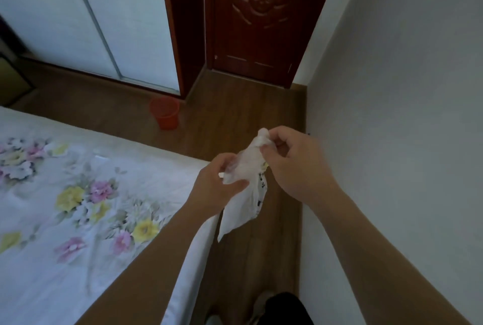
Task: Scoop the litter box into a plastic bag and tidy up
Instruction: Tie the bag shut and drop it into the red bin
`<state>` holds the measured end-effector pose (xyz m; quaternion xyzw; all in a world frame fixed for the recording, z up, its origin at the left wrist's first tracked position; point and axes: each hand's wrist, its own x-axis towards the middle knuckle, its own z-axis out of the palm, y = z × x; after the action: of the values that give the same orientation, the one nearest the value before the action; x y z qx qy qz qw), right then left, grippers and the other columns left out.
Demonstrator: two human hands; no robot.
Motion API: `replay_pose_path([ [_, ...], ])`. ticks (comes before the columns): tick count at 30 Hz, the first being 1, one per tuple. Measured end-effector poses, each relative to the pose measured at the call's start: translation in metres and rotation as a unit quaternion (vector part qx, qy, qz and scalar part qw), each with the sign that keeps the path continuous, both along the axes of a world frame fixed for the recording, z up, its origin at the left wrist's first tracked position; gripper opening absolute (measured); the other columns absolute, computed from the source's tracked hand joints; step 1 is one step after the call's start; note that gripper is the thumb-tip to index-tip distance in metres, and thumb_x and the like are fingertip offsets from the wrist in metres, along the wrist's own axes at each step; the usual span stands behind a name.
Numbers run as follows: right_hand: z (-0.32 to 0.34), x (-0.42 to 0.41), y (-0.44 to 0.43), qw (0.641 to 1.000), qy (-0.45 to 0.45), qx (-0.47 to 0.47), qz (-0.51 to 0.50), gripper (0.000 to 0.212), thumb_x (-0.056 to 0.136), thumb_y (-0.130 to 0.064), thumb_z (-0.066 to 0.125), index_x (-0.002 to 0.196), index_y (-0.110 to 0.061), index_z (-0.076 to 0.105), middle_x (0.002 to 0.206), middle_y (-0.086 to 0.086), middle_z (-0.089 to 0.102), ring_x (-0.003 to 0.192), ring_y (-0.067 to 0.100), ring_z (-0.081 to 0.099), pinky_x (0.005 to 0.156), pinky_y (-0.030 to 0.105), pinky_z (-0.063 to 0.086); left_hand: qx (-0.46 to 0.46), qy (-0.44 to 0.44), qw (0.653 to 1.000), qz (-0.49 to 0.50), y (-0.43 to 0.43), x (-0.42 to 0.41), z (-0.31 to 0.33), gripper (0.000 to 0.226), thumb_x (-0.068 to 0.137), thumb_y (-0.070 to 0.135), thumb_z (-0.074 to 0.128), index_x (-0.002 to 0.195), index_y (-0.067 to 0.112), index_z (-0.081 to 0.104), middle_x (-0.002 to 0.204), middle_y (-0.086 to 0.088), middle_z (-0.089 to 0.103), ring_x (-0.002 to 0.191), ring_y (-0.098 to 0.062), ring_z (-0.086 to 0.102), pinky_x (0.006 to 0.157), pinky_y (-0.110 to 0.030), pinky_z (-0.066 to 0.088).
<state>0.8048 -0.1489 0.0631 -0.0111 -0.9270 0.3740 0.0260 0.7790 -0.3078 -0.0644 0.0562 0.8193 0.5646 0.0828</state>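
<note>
The bag (243,209) hangs in the air between the 2 hands, above the floor (235,121) just off the corner of the bed (78,194). Its long axis runs slantwise: the bunched top end points up and away toward the door (258,11), and the loose lower end trails down toward the person.

Both forearms reach forward. The left hand (217,186) sits lower, thumb uppermost, its curled fingers and thumb pinching the bag's middle. The right hand (298,165) is higher and nearer the wall (405,115), back of the hand up, its curled fingers pinching the bag's twisted top.

The bag is thin, white and partly see-through, crumpled at the top and flatter below, with dark print along its right edge that is too blurred to read.

A red bin (164,113) stands on the floor by the wardrobe (91,11), well apart from the hands.
</note>
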Motion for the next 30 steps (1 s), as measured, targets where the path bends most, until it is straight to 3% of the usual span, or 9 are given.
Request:
replay_pose_path([
  [8,-0.027,-0.255,0.048,0.993,0.000,-0.027,0.117,0.010,0.096,-0.031,0.058,0.095,-0.028,0.067,0.081,-0.015,0.065,0.077,-0.001,0.061,0.066,0.012,0.043,-0.027,0.018,0.993,0.110,0.039,-0.214,-0.019,0.046,0.080,0.031,0.079,0.118,0.040,0.056,0.108,0.020,0.064,0.097,0.004,0.062,0.085,-0.028,0.057],
  [11,-0.025,-0.347,0.053,0.980,0.016,-0.027,0.197,0.014,0.094,-0.025,0.059,0.102,-0.020,0.070,0.083,-0.014,0.065,0.078,-0.002,0.062,0.065,0.010,0.044,-0.020,0.007,0.987,0.162,0.041,-0.282,-0.011,0.045,0.079,0.028,0.080,0.112,0.046,0.055,0.108,0.020,0.066,0.099,0.001,0.064,0.089,-0.030,0.056],
  [15,-0.014,-0.459,0.035,0.959,0.018,-0.026,0.281,0.024,0.094,-0.024,0.062,0.114,-0.014,0.070,0.093,-0.011,0.068,0.085,0.000,0.062,0.067,0.008,0.043,-0.025,0.003,0.972,0.233,0.027,-0.366,-0.006,0.046,0.077,0.032,0.081,0.116,0.040,0.058,0.108,0.019,0.067,0.100,-0.002,0.065,0.089,-0.033,0.057],
  [26,-0.074,-0.731,-0.079,0.919,-0.035,-0.033,0.392,0.031,0.094,-0.029,0.062,0.123,-0.017,0.066,0.111,-0.006,0.069,0.096,0.003,0.063,0.077,0.011,0.052,-0.033,-0.039,0.923,0.380,-0.053,-0.600,-0.060,0.042,0.080,0.029,0.079,0.116,0.037,0.059,0.106,0.023,0.064,0.099,0.003,0.062,0.087,-0.022,0.054],
  [30,-0.086,-0.808,-0.127,0.905,-0.060,-0.041,0.419,0.029,0.094,-0.026,0.063,0.120,-0.015,0.068,0.101,-0.013,0.065,0.089,-0.001,0.062,0.073,0.009,0.050,-0.014,-0.085,0.906,0.415,-0.090,-0.669,-0.063,0.037,0.079,0.033,0.079,0.111,0.037,0.060,0.101,0.020,0.066,0.093,0.002,0.064,0.082,-0.021,0.053],
])
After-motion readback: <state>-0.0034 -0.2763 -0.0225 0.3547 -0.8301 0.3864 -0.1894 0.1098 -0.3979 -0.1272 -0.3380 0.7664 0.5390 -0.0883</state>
